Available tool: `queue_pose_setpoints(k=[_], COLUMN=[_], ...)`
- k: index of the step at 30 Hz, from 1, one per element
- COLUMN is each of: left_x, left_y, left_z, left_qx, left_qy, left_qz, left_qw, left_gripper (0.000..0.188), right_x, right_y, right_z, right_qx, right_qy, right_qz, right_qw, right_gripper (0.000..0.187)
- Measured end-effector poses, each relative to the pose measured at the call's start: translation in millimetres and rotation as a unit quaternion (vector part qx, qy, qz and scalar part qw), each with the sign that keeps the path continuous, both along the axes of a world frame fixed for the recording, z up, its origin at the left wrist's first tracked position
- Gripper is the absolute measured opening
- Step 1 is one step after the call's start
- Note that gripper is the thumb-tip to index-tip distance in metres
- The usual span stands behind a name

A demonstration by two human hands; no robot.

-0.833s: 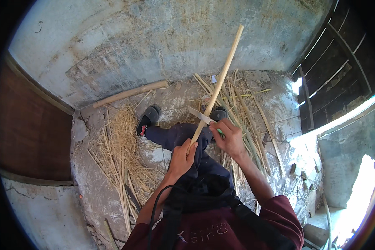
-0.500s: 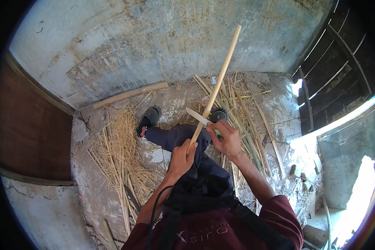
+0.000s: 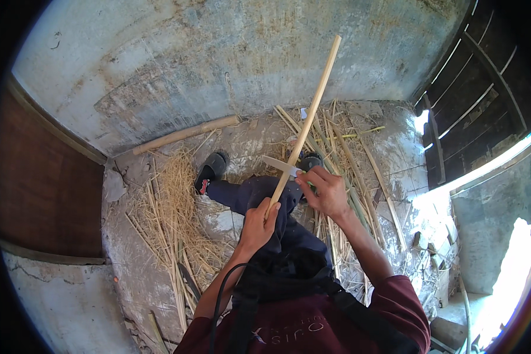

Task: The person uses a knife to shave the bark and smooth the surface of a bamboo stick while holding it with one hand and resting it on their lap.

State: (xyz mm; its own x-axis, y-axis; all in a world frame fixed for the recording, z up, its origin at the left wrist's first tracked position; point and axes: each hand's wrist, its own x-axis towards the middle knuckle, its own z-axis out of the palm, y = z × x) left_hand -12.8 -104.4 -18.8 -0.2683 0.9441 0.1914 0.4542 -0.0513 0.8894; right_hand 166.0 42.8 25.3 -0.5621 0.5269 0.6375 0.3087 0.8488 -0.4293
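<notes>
A long pale strip, seemingly bamboo (image 3: 314, 109), slants up and away from my lap toward the far wall. Its near end sits in my left hand (image 3: 258, 226), whose fingers are closed round it above my thigh. My right hand (image 3: 325, 192) is closed on the handle of a knife (image 3: 277, 165). The blade points left and lies across the strip a little beyond my left hand. Most of the handle is hidden by my right fingers.
Straw-like shavings (image 3: 180, 200) and thin strips pile up left of my feet. More long strips (image 3: 360, 177) lie on the right. A thick pole (image 3: 186, 135) rests along the far wall (image 3: 242, 65). Broken blocks (image 3: 433, 248) sit by the bright opening at right.
My right hand and the knife have shifted very slightly, the hand a little to the right. My left hand and the strip stay almost where they were.
</notes>
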Motion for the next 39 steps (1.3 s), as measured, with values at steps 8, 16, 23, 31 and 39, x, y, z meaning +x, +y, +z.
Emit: queue_pose_setpoints(k=[8, 16, 23, 31, 39], left_x=[-1.1, -14.5, -32.7, -29.2, -37.0], left_y=[1.2, 1.7, 8.4, 11.1, 8.4], left_z=[-1.1, 7.6, 19.9, 29.9, 25.0], left_qx=[0.017, -0.125, -0.197, -0.193, -0.207], left_qy=[-0.033, -0.292, -0.399, -0.462, -0.550], left_qz=[-0.007, -0.064, -0.153, -0.207, -0.298], left_qw=[0.999, 0.946, 0.882, 0.841, 0.753], left_gripper=[0.022, 0.034, 0.032, 0.037, 0.048], right_x=[-2.5, 10.7, 1.6, -9.6, 2.1], right_y=[16.4, -3.6, -16.9, -24.7, -7.6], right_z=[-12.6, -10.5, -20.7, -24.8, -5.5], right_qx=[0.045, -0.200, -0.126, -0.157, -0.110], right_qy=[0.093, 0.263, 0.092, 0.110, 0.109], right_qz=[-0.040, -0.064, 0.066, 0.084, 0.080], right_qw=[0.994, 0.941, 0.985, 0.978, 0.985], right_gripper=[0.008, 0.010, 0.017, 0.019, 0.012])
